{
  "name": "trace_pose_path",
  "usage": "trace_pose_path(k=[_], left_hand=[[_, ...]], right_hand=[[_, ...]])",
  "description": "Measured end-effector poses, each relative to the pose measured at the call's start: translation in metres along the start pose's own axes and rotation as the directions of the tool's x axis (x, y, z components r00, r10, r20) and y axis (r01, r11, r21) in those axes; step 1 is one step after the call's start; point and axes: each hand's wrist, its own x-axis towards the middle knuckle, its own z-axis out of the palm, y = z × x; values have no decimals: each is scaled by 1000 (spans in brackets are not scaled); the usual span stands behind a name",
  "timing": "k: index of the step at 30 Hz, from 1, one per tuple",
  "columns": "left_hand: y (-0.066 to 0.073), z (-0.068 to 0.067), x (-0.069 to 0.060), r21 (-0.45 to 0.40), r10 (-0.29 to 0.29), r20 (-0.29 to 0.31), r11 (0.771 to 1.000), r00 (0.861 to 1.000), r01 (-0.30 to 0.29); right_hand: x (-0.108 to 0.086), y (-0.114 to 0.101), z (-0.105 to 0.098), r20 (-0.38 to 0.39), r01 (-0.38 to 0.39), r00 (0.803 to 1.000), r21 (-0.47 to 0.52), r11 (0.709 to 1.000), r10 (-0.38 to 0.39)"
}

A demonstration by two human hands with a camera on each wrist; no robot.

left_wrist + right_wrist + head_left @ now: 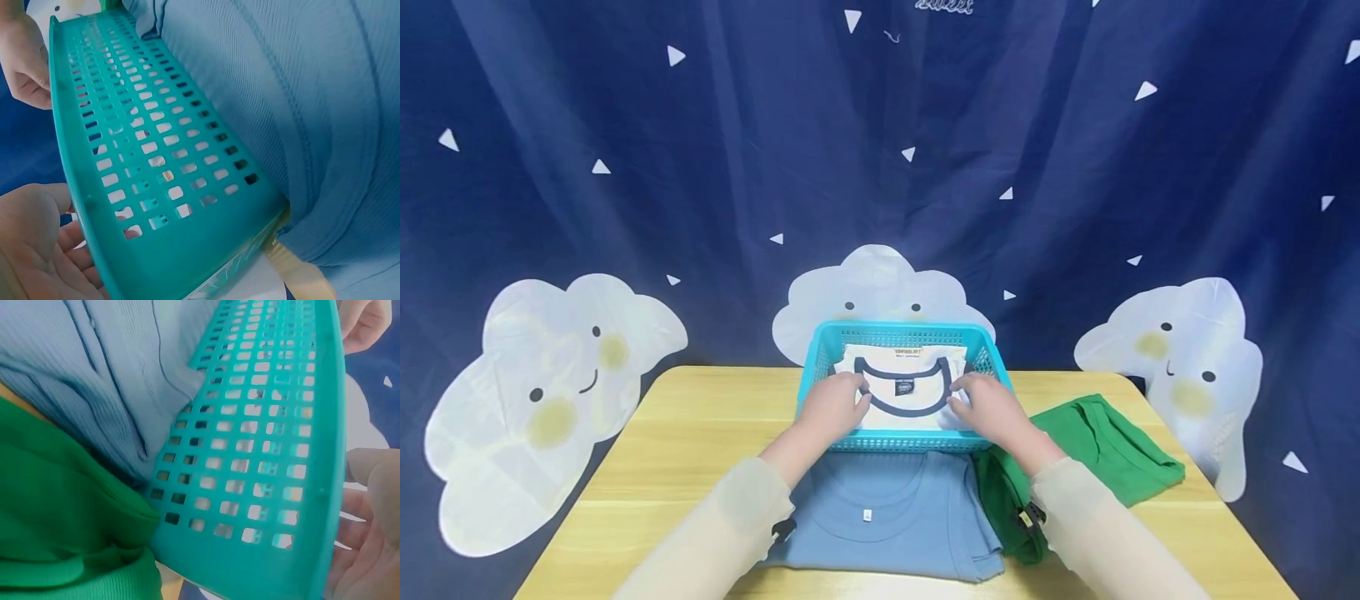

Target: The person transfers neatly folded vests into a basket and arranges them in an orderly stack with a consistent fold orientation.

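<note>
Looking in through the head cam from my end, going left to right: a smiling white cloud (550,417) sits on the navy blue curtain (737,167), then comes the bare left stretch of the pale yellow wood-grain table (715,433). Next I've got the left hand (837,407), over the left side of the basket, fingers loosely bent and thumb held apart from them. Can't tell if the fingertips actually touch the cloth.

In the middle there's the turquoise plastic basket (902,442) with perforated walls, and lying inside it, between both hands, the folded white shirt (910,398) with a dark navy neckline. Right in front of the basket, the folded ribbed blue-grey top (880,533) lies flat on the table.

Then the right hand (988,408), reaching in on the other side, fingers relaxed, thumb apart; again I can't make out contact. Over on the right, the rumpled green cloth garment (1105,450) runs under that forearm, and another cloud (1180,358) decorates the curtain behind.
</note>
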Motion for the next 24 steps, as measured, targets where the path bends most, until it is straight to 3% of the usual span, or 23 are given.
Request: trace_pose_path(k=[8, 18, 24], left_hand=[[-3, -1, -20, 19, 42, -83, 999, 996, -40], [-6, 0, -41, 95, 128, -142, 989, 982, -115], [-9, -3, -53, 83, 125, -160, 990, 979, -113]], right_hand=[[-15, -9, 0, -21, -1, 1000, 40, 999, 2], [-34, -15, -3, -79, 31, 997, 68, 997, -25], [-42, -17, 0, -85, 56, 995, 108, 993, -47]])
